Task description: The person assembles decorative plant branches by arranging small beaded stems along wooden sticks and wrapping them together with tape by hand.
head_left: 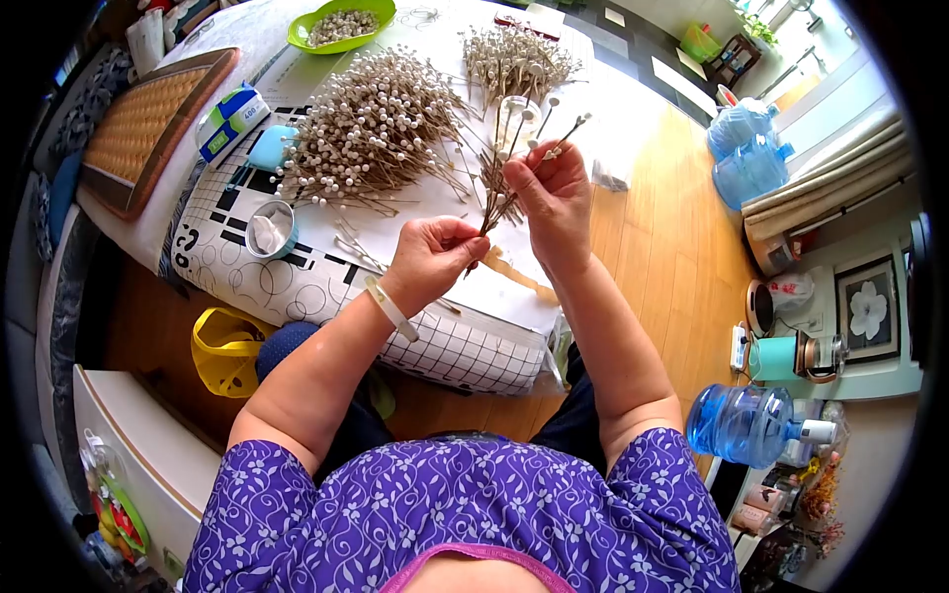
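My left hand point(430, 259), with a pale band on its wrist, pinches the lower ends of a small bunch of thin brown stems point(495, 190). Higher up, my right hand point(554, 210) grips the same bunch near its tips, where a few stems with small round heads stick out past the fingers. Beyond my left hand spreads a big heap of similar stems with white bead-like heads point(371, 133). A smaller bundle of them point(519, 61) lies farther back on the right. Several loose stems point(360, 247) rest by my left wrist.
A small round tin point(287, 235) with something white inside stands at the table's left. Behind it are a light blue box point(271, 148) and a blue-green packet point(232, 121). A green bowl point(384, 18) of white beads sits at the back. Water bottles point(741, 423) stand at right.
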A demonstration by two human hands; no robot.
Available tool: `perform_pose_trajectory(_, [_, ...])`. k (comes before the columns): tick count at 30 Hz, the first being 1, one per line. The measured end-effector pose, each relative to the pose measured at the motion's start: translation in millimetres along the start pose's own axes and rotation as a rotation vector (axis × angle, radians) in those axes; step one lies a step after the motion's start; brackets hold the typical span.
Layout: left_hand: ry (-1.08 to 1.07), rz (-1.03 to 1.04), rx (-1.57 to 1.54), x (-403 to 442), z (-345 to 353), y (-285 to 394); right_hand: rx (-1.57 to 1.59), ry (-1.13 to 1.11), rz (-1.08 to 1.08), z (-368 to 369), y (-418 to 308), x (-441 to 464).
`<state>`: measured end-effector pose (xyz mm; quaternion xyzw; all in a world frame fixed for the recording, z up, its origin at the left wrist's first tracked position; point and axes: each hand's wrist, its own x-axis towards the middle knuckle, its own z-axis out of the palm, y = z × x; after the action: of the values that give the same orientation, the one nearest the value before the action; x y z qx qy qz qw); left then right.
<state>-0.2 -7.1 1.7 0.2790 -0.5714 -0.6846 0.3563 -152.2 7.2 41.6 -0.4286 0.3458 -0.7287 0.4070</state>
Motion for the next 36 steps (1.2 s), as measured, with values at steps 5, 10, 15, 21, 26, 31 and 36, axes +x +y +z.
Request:
perform_pose_trajectory(5, [-0.015,0.017,-0.045,0.2,0.3,-1.9,0.121,0.050,0.074,-2.9,-3.2,2.3])
perform_pose_trajectory(10, [-0.020,-0.003,-0.001,-1.0,2.0,3.2,0.089,-0.033,0.078,-8.2,-4.3,5.6])
perform_pose_trajectory(15, [-0.019,-0.010,0.013,0.5,-0.8,1.4,0.077,-0.188,0.176,-16.4,-1.1,4.2])
perform_pose_trajectory(21, [-0.004,0.042,0.019,2.1,-2.8,-2.6,-0.001,-0.214,0.226,-12.8,3.5,1.7])
perform_pose_trajectory(26, [0.025,0.086,0.093,1.9,-0.8,-3.0,0.037,-0.185,0.223,-10.8,9.9,2.2])
perform_pose_trajectory(31, [0.005,0.034,-0.013,0.4,1.2,2.3,0.048,-0.155,0.296,-11.2,12.2,5.0])
perform_pose_trajectory(36, [0.017,0.090,0.060,-1.0,0.7,1.1,0.085,-0.154,0.294,-11.0,15.1,5.3])
